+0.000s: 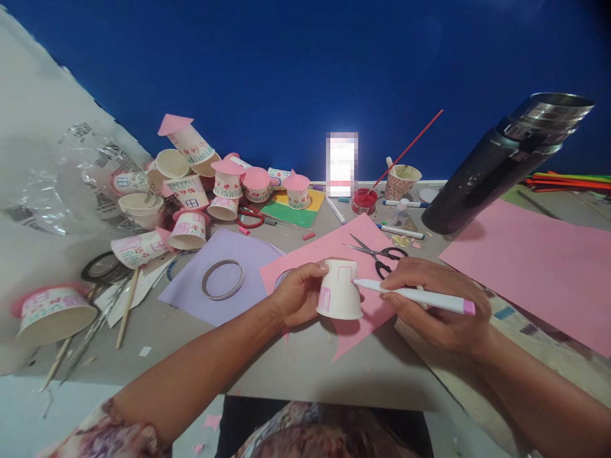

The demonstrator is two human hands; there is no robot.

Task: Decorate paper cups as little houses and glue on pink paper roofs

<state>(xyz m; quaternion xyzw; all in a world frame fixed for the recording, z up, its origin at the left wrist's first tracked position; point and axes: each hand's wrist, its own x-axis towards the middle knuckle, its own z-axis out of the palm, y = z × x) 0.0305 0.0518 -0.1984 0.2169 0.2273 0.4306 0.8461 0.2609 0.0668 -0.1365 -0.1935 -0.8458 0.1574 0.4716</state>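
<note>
My left hand (296,296) is closed around a white paper cup (340,299), which is upside down above the table. Pink marker lines form a small square on the cup's upper side, and a pink shape is coloured in at its lower left. My right hand (439,305) grips a white marker (424,298) with a pink end. The marker's tip touches the cup or is very close beside the drawn square. Black-handled scissors (380,253) lie on a pink paper sheet (365,234) just behind the cup.
Several decorated paper cups (188,143) with pink cone tops crowd the left back. A roll of tape (222,280) lies on purple paper (191,280). At the right back leans a black flask (496,162). Red paint (365,200) with a brush stands behind the scissors, near a patterned cup (401,182).
</note>
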